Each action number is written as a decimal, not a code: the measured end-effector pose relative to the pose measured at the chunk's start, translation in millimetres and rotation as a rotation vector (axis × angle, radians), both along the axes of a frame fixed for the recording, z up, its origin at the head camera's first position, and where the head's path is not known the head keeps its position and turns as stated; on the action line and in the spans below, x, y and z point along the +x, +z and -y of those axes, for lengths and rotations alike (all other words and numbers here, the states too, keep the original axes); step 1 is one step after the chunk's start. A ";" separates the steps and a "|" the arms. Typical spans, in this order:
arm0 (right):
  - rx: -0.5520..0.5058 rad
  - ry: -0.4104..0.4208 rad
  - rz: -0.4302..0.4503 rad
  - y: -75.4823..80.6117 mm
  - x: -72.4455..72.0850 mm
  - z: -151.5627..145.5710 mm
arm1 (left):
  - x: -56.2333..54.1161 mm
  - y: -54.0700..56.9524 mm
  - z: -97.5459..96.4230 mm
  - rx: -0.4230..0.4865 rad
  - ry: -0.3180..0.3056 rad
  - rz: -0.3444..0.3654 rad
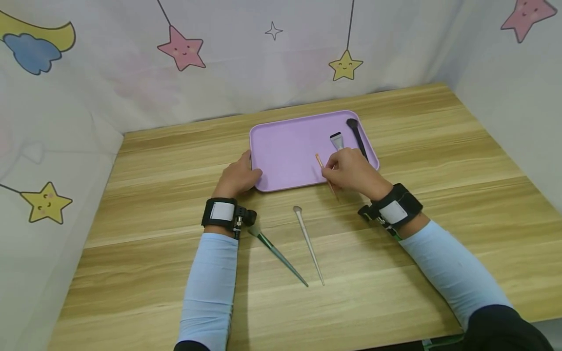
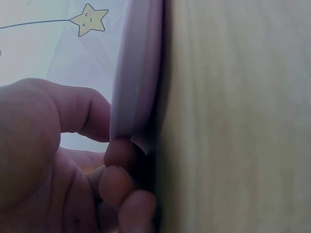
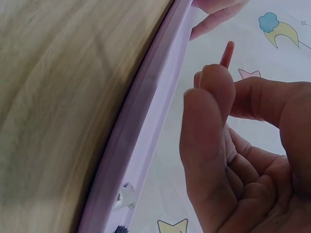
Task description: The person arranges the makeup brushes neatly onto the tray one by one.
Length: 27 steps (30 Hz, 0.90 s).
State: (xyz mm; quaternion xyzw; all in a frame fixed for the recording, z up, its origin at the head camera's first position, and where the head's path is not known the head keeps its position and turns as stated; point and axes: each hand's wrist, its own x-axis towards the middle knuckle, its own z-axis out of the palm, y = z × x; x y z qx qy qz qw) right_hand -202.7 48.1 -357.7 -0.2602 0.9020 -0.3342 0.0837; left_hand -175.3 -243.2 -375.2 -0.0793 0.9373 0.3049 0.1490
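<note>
My left hand [image 1: 237, 176] grips the near left corner of a purple tray [image 1: 285, 151]. In the left wrist view its thumb lies over the rim and its fingertips [image 2: 119, 153] sit at the underside. My right hand [image 1: 354, 168] pinches a slim makeup brush [image 1: 319, 160] with an orange-brown end, over the tray's front edge. The brush's middle is hidden by the fingers. Inside the tray on the right lie a black makeup brush [image 1: 359, 139] and a flat brush with a silver-grey head [image 1: 337, 141], its handle hidden behind the right hand.
On the wooden table [image 1: 175, 273], in front of the tray, lie a green-handled makeup brush [image 1: 281, 254] and a pale, silvery one [image 1: 308, 237], side by side. A white curtain [image 1: 246, 73] with stars hangs behind the table's far edge.
</note>
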 end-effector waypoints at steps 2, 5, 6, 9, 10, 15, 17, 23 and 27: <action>-0.007 -0.003 0.018 -0.1 -1.4 0.4 | -0.1 0.1 0.4 0.000 0.001 -0.002; -0.017 -0.011 0.044 -0.7 -3.8 0.8 | -0.1 0.0 0.8 -0.001 0.002 -0.008; -0.023 -0.013 0.053 -1.0 -4.5 0.9 | 0.0 -0.2 0.9 0.000 0.003 -0.009; -0.036 -0.012 0.076 -2.5 -6.7 0.6 | 0.4 -0.8 1.1 0.007 0.012 -0.008; -0.041 -0.011 0.084 -2.9 -7.3 0.4 | 0.6 -1.0 1.1 0.011 0.015 -0.007; -0.051 -0.007 0.103 -4.9 -10.5 -1.2 | 1.8 -1.4 0.3 0.017 0.023 -0.010; -0.052 -0.008 0.107 -5.7 -11.9 -1.6 | 2.0 -1.5 -0.1 0.013 0.021 -0.015; -0.053 -0.019 0.118 -9.4 -16.4 -1.9 | 0.5 -3.1 -0.4 0.013 0.016 -0.013; -0.051 -0.015 0.110 -10.2 -18.2 -2.1 | -0.7 -3.4 -0.2 0.005 0.014 -0.016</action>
